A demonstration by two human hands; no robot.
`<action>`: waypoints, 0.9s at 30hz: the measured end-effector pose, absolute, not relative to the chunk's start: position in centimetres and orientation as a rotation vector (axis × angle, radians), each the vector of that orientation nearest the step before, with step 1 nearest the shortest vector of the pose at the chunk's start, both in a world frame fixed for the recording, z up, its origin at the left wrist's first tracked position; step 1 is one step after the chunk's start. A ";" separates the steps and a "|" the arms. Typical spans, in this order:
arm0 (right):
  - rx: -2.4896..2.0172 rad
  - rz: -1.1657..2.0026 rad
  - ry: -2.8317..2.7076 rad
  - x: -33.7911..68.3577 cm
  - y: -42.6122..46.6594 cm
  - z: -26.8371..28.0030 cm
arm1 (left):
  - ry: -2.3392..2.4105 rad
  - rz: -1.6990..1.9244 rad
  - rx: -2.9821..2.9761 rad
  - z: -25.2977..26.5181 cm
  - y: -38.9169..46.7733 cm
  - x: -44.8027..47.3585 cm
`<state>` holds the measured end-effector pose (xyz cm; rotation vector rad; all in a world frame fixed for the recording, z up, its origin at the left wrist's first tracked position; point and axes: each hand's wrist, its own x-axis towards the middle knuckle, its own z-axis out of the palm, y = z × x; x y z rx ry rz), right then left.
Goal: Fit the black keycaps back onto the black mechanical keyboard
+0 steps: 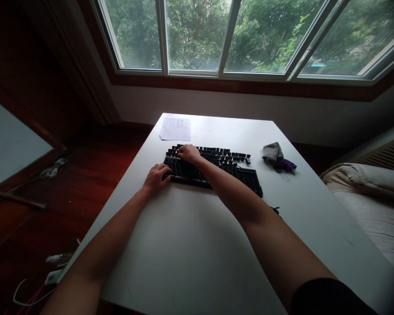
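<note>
A black keyboard [246,177] lies across the white table in front of me. My left hand [156,178] grips its left end, with the fingers curled over the front corner. Behind the keyboard, loose black keycaps [230,154] are spread in rows. My right hand [188,153] is over the upper left of the keyboard, beside the left part of these rows. Its fingers are drawn together, and whatever they hold is too small or hidden to make out. My right forearm crosses over the middle of the keyboard and hides part of it.
Behind the keycaps, a printed sheet [175,129] lies on the white table [190,245]. A grey cloth [272,152] and a purple bundle [285,165] sit at the right. A black cable [276,211] shows by my right arm. Beyond the right edge is a pale cushioned seat [364,197].
</note>
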<state>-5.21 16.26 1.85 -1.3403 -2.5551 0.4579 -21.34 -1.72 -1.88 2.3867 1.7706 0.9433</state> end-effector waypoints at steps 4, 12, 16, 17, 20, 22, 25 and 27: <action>-1.276 0.583 -2.538 -4.0 16.5 2.2 | 1.775 0.942 2.380 -1.8 -1.8 -21.2; -1.087 0.941 -2.623 -2.3 14.6 2.0 | 1.762 0.927 2.393 -2.0 -1.9 -21.1; -1.007 1.027 -2.661 -2.3 12.7 2.0 | 1.783 0.896 2.400 -2.0 -1.9 -21.1; -1.002 1.038 -2.669 -2.3 12.3 2.0 | 1.790 0.888 2.399 -2.0 -1.9 -21.0; -1.023 1.041 -2.684 -2.4 11.3 2.0 | 1.803 0.874 2.397 -1.9 -2.0 -21.0; -1.048 1.027 -2.685 -2.5 11.0 2.0 | 1.807 0.870 2.394 -1.8 -2.0 -21.0; -1.071 1.000 -2.685 -2.5 10.7 2.0 | 1.811 0.863 2.385 -1.7 -2.1 -21.0; -1.071 0.982 -2.694 -2.5 10.6 2.0 | 1.809 0.866 2.383 -1.8 -2.1 -21.0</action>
